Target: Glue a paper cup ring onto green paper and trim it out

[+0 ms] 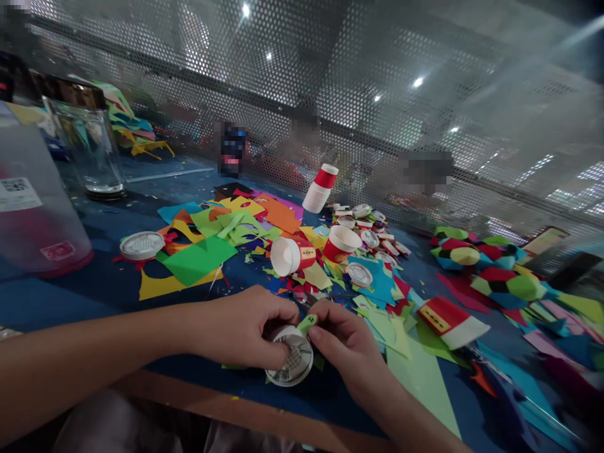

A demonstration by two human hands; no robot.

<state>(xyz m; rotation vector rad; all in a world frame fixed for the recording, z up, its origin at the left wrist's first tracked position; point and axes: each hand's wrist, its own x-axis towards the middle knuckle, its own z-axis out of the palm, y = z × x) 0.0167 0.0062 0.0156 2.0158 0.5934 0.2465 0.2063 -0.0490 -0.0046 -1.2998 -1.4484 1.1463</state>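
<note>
Close to the table's front edge, my left hand (245, 327) grips a round white paper cup bottom (299, 365) with a dark line drawing on its face. The thumb presses on the drawing and the other fingers curl behind it. At the disc's upper rim, my right hand (346, 343) pinches a small green paper strip (307, 323) between thumb and forefinger. The strip bears a small dark mark. Similar drawn cup bottoms (142, 244) lie farther off, one on the left and another (359, 275) beyond my right hand.
Paper scraps (201, 258) cover the middle. Red and white paper cups (292, 256) lie among them, with a cup stack (321, 189) behind. Scissors (509, 396) and colourful paper balls (509, 283) are on the right. A glass jar (87, 148) and a frosted container (42, 201) stand left.
</note>
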